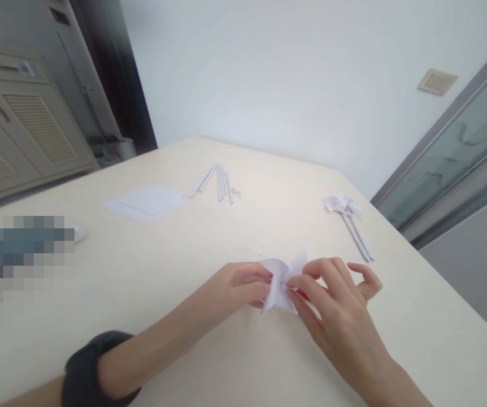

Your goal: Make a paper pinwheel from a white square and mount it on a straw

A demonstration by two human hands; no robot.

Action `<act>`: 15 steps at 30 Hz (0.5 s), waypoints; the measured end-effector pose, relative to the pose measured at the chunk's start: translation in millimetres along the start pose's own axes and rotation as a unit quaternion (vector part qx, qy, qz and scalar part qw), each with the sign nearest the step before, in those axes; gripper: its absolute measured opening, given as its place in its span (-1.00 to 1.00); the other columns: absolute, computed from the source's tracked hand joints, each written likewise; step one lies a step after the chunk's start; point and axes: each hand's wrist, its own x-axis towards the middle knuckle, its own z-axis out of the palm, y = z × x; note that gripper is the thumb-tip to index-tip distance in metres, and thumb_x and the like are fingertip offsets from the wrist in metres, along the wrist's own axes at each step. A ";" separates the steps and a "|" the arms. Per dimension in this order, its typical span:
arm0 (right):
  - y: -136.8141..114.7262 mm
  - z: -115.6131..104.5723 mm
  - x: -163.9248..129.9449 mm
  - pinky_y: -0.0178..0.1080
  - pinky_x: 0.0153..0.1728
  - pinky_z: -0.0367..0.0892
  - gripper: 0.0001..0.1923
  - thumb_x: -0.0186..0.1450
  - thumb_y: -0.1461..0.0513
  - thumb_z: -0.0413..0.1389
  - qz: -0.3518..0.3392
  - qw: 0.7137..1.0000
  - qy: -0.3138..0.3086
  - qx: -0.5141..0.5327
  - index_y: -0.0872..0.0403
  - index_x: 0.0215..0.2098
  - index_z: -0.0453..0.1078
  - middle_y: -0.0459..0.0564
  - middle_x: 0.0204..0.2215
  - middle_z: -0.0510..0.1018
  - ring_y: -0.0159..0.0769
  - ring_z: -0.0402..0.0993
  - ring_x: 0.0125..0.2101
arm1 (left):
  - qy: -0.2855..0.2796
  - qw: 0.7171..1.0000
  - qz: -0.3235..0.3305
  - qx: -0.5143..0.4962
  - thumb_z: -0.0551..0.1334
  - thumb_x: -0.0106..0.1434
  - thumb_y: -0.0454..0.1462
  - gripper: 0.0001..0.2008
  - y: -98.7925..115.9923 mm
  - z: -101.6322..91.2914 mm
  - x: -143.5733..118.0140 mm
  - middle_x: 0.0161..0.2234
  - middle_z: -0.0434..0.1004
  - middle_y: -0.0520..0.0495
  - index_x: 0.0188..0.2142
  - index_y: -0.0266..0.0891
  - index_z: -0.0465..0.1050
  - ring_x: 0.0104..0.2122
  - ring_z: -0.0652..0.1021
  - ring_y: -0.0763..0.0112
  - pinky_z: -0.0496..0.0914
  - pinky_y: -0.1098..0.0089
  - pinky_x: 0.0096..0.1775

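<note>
A white paper pinwheel [275,287] with curled blades is held above the near middle of the table. My left hand [243,285] grips its left side, thumb in front and fingers behind. From the right, thumb and index fingertip of my right hand [337,299] pinch at the pinwheel's centre. Something red [305,294] shows under the right fingers; its kind is mostly hidden. Just beyond the pinwheel lie a few thin pale strands [257,246], too faint to name.
Several rolled paper sticks [221,183] lie at the back beside small wire-like bits [236,193]. Sheets of white paper [146,202] rest to their left. Pinwheels on paper sticks [356,234] lie at the right. The white table [175,350] meets a wall behind. A blurred-out patch covers the left edge.
</note>
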 end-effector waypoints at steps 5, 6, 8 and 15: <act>3.3 4.0 -0.6 -0.08 -0.08 -0.14 -0.90 0.20 0.35 0.15 0.015 1.000 0.006 0.013 0.03 -0.43 0.39 -0.16 -0.44 0.44 -0.38 0.39 -0.38 | -0.038 0.999 0.031 0.024 0.14 0.18 -0.31 -0.71 -0.6 -3.5 1.4 -0.17 0.55 -0.11 -0.11 -0.26 0.48 -0.12 0.50 0.22 0.35 0.26 -0.07; 4.3 4.9 -0.7 -0.07 -0.07 -0.15 -0.90 0.20 0.35 0.15 0.018 1.000 0.007 0.018 0.03 -0.43 0.39 -0.16 -0.44 0.44 -0.38 0.39 -0.38 | -0.039 0.998 0.032 0.026 0.14 0.18 -0.30 -0.70 -1.7 -3.6 2.0 -0.17 0.55 -0.12 -0.10 -0.26 0.48 -0.13 0.50 0.21 0.35 0.24 -0.07; 6.6 6.4 -0.7 -0.07 -0.05 -0.15 -0.90 0.20 0.34 0.14 0.031 0.999 0.005 0.033 0.03 -0.43 0.39 -0.17 -0.44 0.42 -0.39 0.38 -0.39 | -0.036 0.999 0.032 0.024 0.15 0.18 -0.29 -0.70 -3.3 -2.8 2.9 -0.15 0.54 -0.12 -0.09 -0.26 0.46 -0.13 0.50 0.20 0.35 0.22 -0.07; 18.8 6.4 3.1 -0.08 -0.04 -0.12 -0.89 0.22 0.34 0.08 0.081 0.995 0.015 0.057 0.03 -0.43 0.39 -0.15 -0.43 0.40 -0.36 0.36 -0.35 | 0.020 0.998 0.029 0.053 0.14 0.24 -0.19 -0.74 -3.3 -10.1 5.5 -0.16 0.52 -0.13 -0.11 -0.24 0.39 -0.24 0.55 0.22 0.34 0.22 -0.13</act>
